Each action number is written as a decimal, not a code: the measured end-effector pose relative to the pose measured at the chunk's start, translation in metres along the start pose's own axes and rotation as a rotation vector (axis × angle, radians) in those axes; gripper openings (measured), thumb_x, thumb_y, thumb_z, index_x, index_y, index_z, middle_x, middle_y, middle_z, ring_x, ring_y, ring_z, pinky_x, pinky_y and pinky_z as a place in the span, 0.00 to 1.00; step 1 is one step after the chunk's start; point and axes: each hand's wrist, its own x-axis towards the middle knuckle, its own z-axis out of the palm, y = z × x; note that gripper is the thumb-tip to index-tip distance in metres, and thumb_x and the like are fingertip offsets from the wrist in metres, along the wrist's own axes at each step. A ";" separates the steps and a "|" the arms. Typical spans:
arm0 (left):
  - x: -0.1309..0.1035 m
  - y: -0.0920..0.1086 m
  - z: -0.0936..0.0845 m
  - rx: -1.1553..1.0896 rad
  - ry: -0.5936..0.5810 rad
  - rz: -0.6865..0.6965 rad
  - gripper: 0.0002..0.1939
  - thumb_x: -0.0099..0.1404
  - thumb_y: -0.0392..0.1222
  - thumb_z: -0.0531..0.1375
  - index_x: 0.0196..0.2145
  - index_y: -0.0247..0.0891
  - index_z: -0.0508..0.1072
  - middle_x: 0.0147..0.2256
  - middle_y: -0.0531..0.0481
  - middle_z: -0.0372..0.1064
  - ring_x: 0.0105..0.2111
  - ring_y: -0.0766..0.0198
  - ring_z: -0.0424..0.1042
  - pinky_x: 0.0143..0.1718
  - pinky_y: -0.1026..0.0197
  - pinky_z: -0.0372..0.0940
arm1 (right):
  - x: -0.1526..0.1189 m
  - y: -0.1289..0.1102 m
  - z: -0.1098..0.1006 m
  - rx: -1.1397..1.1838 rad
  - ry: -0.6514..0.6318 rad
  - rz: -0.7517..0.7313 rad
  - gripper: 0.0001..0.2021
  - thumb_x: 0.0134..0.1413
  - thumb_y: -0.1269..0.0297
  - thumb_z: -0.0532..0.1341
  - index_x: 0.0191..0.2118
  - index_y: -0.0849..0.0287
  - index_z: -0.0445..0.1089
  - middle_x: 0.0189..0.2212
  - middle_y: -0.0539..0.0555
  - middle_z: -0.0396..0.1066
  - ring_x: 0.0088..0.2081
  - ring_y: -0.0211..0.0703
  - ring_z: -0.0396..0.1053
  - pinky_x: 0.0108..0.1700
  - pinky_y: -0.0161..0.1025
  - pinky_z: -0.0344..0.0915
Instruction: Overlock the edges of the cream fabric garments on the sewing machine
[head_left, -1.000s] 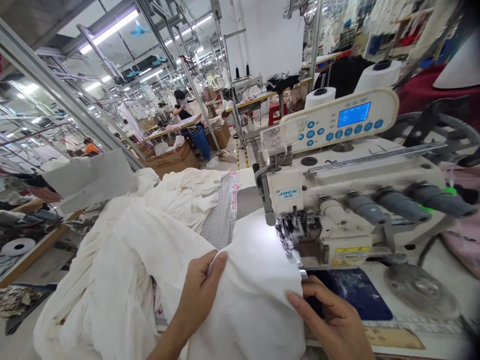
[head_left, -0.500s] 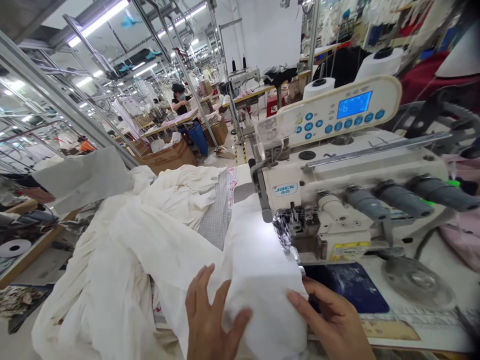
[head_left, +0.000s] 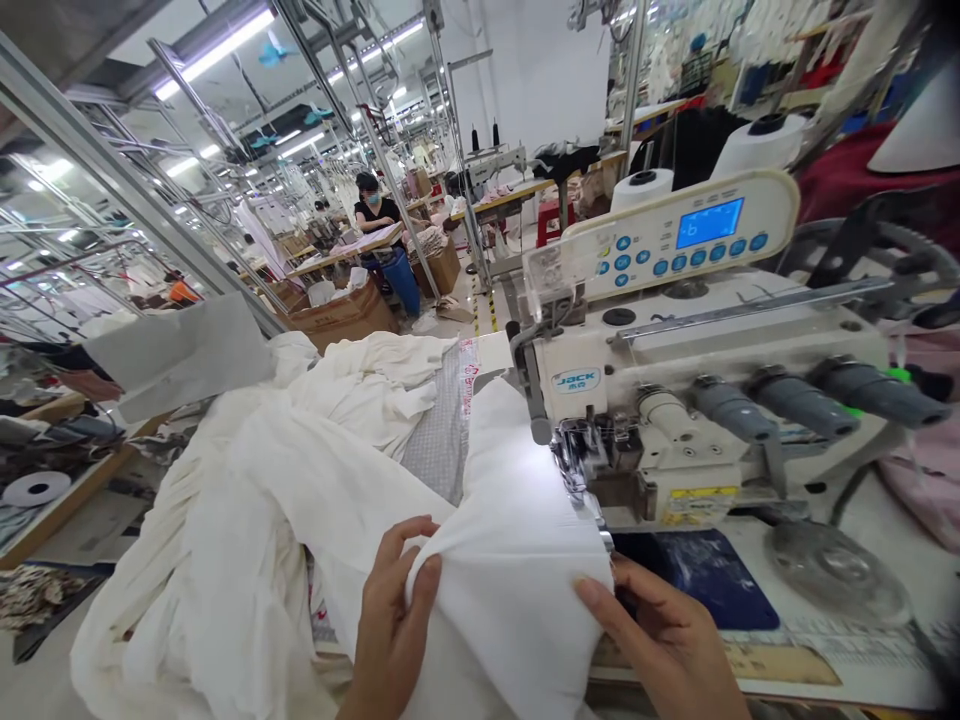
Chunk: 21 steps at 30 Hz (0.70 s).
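Observation:
White fabric (head_left: pixel 517 560) lies beneath the lit needle area of a JACK sewing machine (head_left: pixel 577 380), its right edge along the presser foot. My left hand (head_left: pixel 397 610) pinches a fold of this fabric between thumb and fingers, left of the machine. On the right, my right hand (head_left: pixel 667 635) grips the fabric's edge just below the foot, thumb on top and the other fingers partly hidden under it. A large heap of cream-white cloth (head_left: pixel 217 520) spreads to the left and joins the piece near my left hand.
A control panel (head_left: pixel 682 235) with a blue display tops the machine. Thread cones (head_left: pixel 757 150) stand behind it. A dark blue pad (head_left: pixel 697 578) lies right of my right hand. Further back, a masked person (head_left: pixel 375 210) sits at a table near a cardboard box (head_left: pixel 345 315).
My left hand has gone from spread fingers to a pinch on the fabric, pulling up a fold. My right hand has barely moved. The view has shifted slightly.

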 end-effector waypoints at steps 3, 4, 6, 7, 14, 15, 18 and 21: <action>0.008 0.011 -0.002 -0.055 -0.012 -0.035 0.19 0.69 0.51 0.52 0.38 0.39 0.78 0.51 0.42 0.66 0.49 0.55 0.68 0.43 0.59 0.67 | 0.001 0.000 0.001 0.029 -0.013 0.004 0.15 0.51 0.53 0.65 0.22 0.57 0.72 0.21 0.50 0.61 0.34 0.47 0.69 0.35 0.35 0.69; 0.011 0.014 -0.002 -0.072 -0.020 -0.044 0.19 0.70 0.52 0.51 0.38 0.38 0.78 0.51 0.42 0.67 0.49 0.55 0.68 0.44 0.59 0.67 | 0.001 0.000 0.001 0.039 -0.016 0.004 0.15 0.51 0.53 0.65 0.22 0.57 0.73 0.21 0.50 0.61 0.34 0.47 0.69 0.36 0.35 0.69; 0.015 0.019 -0.004 -0.096 -0.033 -0.056 0.19 0.70 0.52 0.51 0.39 0.38 0.78 0.50 0.42 0.67 0.47 0.56 0.69 0.45 0.59 0.66 | 0.001 0.000 0.001 0.061 -0.020 0.020 0.15 0.51 0.52 0.65 0.22 0.57 0.74 0.22 0.50 0.61 0.34 0.48 0.69 0.35 0.36 0.70; 0.017 0.020 -0.004 -0.104 -0.033 -0.058 0.20 0.70 0.52 0.51 0.39 0.38 0.78 0.50 0.42 0.68 0.46 0.56 0.69 0.44 0.59 0.66 | 0.001 0.000 0.001 0.072 -0.025 0.035 0.14 0.51 0.52 0.65 0.23 0.57 0.75 0.23 0.51 0.62 0.34 0.48 0.69 0.35 0.36 0.70; 0.030 0.022 -0.005 -0.123 -0.026 -0.060 0.20 0.69 0.52 0.51 0.41 0.37 0.77 0.47 0.44 0.69 0.43 0.58 0.69 0.37 0.63 0.66 | 0.003 0.002 0.001 0.127 -0.037 0.008 0.13 0.50 0.53 0.66 0.23 0.56 0.75 0.27 0.53 0.68 0.35 0.47 0.70 0.35 0.35 0.70; 0.032 0.022 -0.005 -0.128 -0.029 -0.052 0.19 0.70 0.51 0.51 0.41 0.37 0.77 0.47 0.44 0.69 0.44 0.58 0.68 0.37 0.63 0.65 | 0.003 0.002 0.001 0.146 -0.031 0.003 0.13 0.49 0.53 0.67 0.23 0.56 0.76 0.28 0.53 0.69 0.35 0.47 0.70 0.34 0.34 0.70; 0.039 0.022 -0.006 -0.138 -0.023 -0.029 0.19 0.70 0.51 0.52 0.40 0.37 0.77 0.45 0.45 0.70 0.45 0.58 0.68 0.40 0.64 0.64 | 0.004 -0.001 0.002 0.236 -0.019 0.017 0.11 0.47 0.54 0.69 0.23 0.55 0.76 0.30 0.53 0.72 0.33 0.44 0.70 0.32 0.32 0.69; 0.044 0.023 -0.005 -0.147 -0.012 -0.042 0.19 0.69 0.51 0.52 0.40 0.36 0.77 0.44 0.46 0.70 0.44 0.59 0.68 0.42 0.64 0.63 | 0.003 -0.004 0.003 0.381 -0.029 0.109 0.13 0.43 0.53 0.72 0.23 0.56 0.75 0.27 0.51 0.73 0.30 0.39 0.69 0.32 0.29 0.67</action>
